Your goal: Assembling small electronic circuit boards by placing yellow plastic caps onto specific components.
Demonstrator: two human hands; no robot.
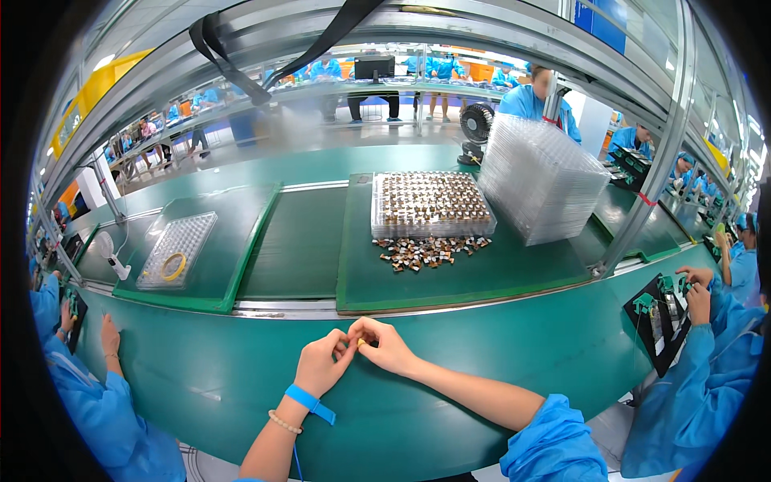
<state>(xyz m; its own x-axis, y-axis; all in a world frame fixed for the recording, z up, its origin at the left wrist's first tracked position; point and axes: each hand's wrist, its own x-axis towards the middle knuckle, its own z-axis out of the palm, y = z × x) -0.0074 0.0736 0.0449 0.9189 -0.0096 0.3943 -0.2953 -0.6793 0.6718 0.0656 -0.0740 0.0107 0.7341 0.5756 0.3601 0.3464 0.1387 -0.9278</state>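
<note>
Blue sleeve (554,442) leads to right fingers (367,324) seemingly pinching a yellow piece (361,342).

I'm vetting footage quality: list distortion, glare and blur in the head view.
Head view: overhead metal rail bows; head view: a pale glare on the green worktable at lower left; head view: a hazy smear below the black strap; head view: the left hand and right hand look fairly sharp.

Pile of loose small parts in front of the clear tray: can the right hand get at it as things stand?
Probably yes: the pile lies open on the green mat, and nothing tall appears to stand between it and the right hand, which is curled beside the left hand.
</note>
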